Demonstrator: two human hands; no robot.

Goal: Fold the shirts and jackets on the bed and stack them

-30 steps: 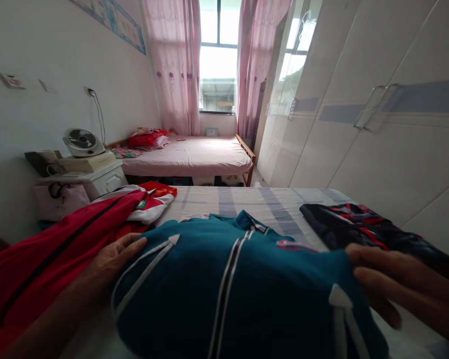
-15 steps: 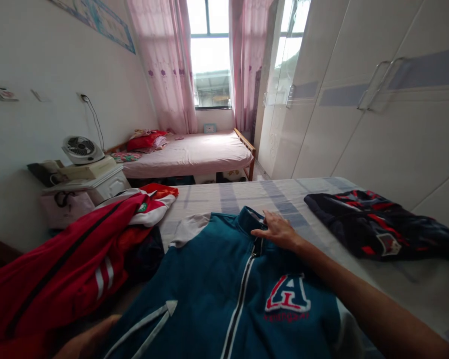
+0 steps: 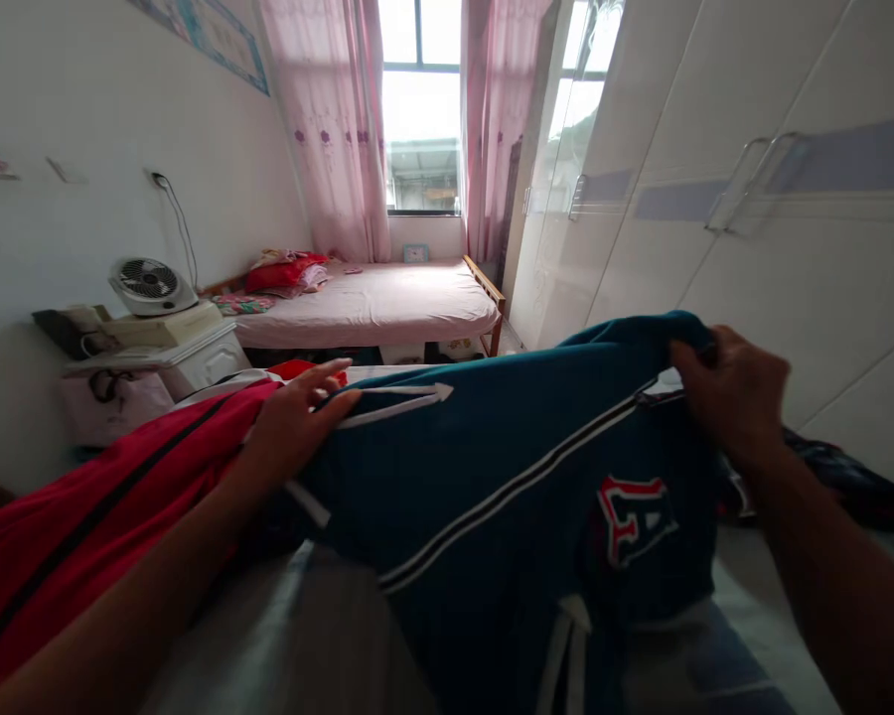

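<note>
The teal jacket (image 3: 492, 467) is up off the bed, stretched across the middle of the view between both hands, its white-edged zip line running diagonally from lower left to upper right and a red letter A patch showing low on the right side. The right hand (image 3: 730, 397) is clenched around the collar end, fingers curled tight over the fabric at the top right. The left hand (image 3: 298, 422) lies along the jacket's upper left edge, fingers extended and pressing on the cloth beside a white arrow-shaped stripe; the thumb is hidden, so whether it pinches the edge cannot be told. The lower part of the jacket hangs down toward the bed (image 3: 305, 636), whose pale sheet shows below it. To the left, just beside the left arm, a red jacket (image 3: 96, 497) with a dark stripe lies spread on the bed. Behind the right wrist a dark garment (image 3: 841, 477) with red markings peeks out on the bed's right side. Further out, a white nightstand (image 3: 186, 362) stands against the left wall with a small fan (image 3: 149, 283) on top. Beyond it, a second bed (image 3: 372, 308) with a pink sheet sits under the window (image 3: 421, 109), framed by pink curtains, and white wardrobe doors (image 3: 715, 218) run along the right.
</note>
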